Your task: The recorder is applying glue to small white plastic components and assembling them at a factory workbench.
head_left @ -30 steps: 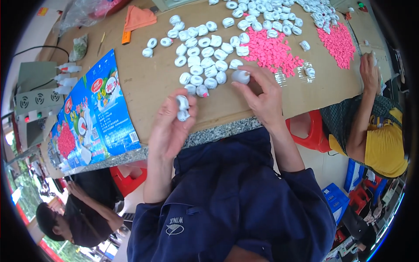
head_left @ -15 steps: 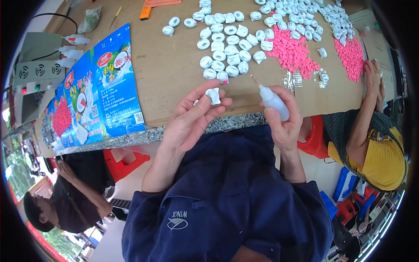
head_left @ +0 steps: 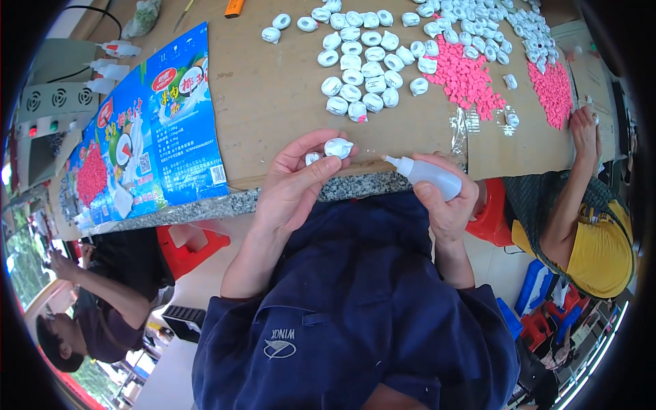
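A small white rounded piece (head_left: 337, 147) is pinched between the thumb and fingers of my left hand (head_left: 290, 186), above the table's front edge. A second white piece (head_left: 312, 158) shows in the curl of the same hand. My right hand (head_left: 447, 217) is wrapped round a translucent squeeze bottle (head_left: 437, 180). Its narrow nozzle points left towards the pinched piece, with a gap between them. Beyond my hands, several similar white pieces (head_left: 372, 84) with oval openings or marked tops lie in rough rows. One near piece has a pink spot.
Heaps of small pink bits (head_left: 465, 78) and more white pieces (head_left: 471, 24) lie to the right on the cardboard (head_left: 266, 102). A blue printed sheet (head_left: 174, 126) bears another pink heap at left. An orange-handled tool (head_left: 234, 8) lies far back. People work at both sides.
My right hand has tipped the bottle, so its nozzle now points more to the left. The piece in my left fingers has been turned and shows a smoother rounded side.
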### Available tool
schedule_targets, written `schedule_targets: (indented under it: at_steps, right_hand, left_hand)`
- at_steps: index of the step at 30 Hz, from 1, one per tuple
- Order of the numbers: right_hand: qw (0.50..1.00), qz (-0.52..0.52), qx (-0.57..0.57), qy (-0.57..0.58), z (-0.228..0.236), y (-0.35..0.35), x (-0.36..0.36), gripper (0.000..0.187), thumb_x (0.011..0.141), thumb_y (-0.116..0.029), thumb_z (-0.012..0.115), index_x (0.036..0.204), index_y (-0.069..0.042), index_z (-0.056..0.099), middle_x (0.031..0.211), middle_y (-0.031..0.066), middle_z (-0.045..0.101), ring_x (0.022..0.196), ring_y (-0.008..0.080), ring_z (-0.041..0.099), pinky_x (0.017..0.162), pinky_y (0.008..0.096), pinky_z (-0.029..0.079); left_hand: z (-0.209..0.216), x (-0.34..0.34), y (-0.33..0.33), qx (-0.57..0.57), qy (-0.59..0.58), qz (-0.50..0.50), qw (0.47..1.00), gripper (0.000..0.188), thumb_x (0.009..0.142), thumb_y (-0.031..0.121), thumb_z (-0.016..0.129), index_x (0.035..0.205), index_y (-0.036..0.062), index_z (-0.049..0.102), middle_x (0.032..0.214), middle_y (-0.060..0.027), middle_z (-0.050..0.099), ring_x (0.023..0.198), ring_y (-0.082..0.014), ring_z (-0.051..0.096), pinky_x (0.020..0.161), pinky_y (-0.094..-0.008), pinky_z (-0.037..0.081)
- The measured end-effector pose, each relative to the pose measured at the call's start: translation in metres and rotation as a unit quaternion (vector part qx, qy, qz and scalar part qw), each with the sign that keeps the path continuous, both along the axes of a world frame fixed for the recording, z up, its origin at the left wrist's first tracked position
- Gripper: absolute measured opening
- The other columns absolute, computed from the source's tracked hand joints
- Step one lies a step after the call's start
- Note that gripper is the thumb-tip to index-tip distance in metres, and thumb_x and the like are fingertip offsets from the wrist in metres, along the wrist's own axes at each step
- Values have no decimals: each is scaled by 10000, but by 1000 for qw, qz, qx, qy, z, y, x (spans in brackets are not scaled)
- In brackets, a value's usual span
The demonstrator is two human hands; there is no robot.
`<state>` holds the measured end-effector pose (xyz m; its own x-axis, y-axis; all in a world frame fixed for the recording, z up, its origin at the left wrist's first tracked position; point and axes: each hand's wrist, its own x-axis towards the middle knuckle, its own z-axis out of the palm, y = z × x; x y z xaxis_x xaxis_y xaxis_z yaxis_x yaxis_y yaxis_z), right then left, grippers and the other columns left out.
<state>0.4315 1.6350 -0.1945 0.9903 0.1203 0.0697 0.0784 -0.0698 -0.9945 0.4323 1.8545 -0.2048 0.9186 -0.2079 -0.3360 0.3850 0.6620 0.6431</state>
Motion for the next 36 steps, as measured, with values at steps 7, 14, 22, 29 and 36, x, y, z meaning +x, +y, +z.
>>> schedule_targets:
  at_steps: [7, 14, 22, 29, 36]
  right_hand:
    - [1000, -7, -5, 5, 6, 1, 0, 313, 772, -147, 660, 1002, 62, 622, 817, 54, 609, 716, 88, 543, 631, 192, 413]
    - [1000, -8, 0, 12, 5, 1, 3, 311, 783, -162, 662, 1001, 56, 627, 804, 44, 610, 696, 79, 536, 621, 186, 407]
    - [1000, 0, -5, 15, 6, 2, 3, 294, 780, -140, 658, 991, 61, 626, 800, 42, 603, 691, 77, 531, 616, 184, 402]
    - [1000, -9, 2, 14, 5, 0, 1, 286, 784, -126, 650, 996, 65, 622, 808, 45, 607, 704, 80, 541, 620, 184, 410]
    - [1000, 2, -6, 22, 3, 0, 2, 284, 786, -128, 648, 995, 63, 624, 818, 51, 610, 708, 88, 547, 631, 190, 419]
  left_hand:
    - [-5, 2, -6, -26, 12, -3, 1000, 366, 837, -29, 552, 1195, 37, 517, 1197, -132, 545, 1025, -201, 572, 814, -265, 484]
    - [-5, 3, -9, -27, 20, -15, 999, 363, 843, -27, 545, 1199, 34, 510, 1211, -140, 536, 1011, -183, 575, 798, -248, 482]
    - [-6, 4, -9, -25, 13, -17, 999, 351, 848, -23, 540, 1193, 32, 509, 1216, -148, 530, 1006, -182, 573, 785, -247, 481]
    - [-5, 2, -9, -33, 17, -6, 999, 352, 850, -33, 529, 1193, 37, 502, 1225, -149, 522, 1016, -192, 570, 786, -248, 481]
    - [-5, 2, -9, -26, 22, -8, 999, 339, 845, -4, 561, 1177, 38, 504, 1160, -99, 562, 989, -141, 559, 765, -228, 453]
